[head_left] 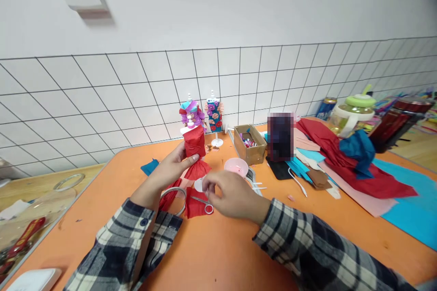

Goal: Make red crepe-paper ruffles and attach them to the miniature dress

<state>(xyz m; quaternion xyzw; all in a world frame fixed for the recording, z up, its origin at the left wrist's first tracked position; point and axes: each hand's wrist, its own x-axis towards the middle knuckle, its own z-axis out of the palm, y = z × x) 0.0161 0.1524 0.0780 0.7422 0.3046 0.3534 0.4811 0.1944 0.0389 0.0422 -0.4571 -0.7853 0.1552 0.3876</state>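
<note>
My left hand (176,166) is wrapped round a small white dress-form mannequin clad in red paper (194,142), its lower part flaring like a skirt. Just right of its white round base (198,184), my right hand (232,193) is closed, fingertips pressed together; whatever they hold, if anything, is hidden. Below lie scissors (208,208), red paper pieces (194,211) and a roll of clear tape (184,204). Behind stand two decorated mannequins, one with a blue body and red flowers (215,120), the other with purple ruffles (193,111).
A pink bowl (236,167) and a cardboard box of small bits (251,151) stand beyond my right hand. Coloured paper sheets (362,177), a green-lidded jug (355,113), a dark red flask (392,125) and a can (327,108) crowd the right. A tiled wall (136,95) rises behind.
</note>
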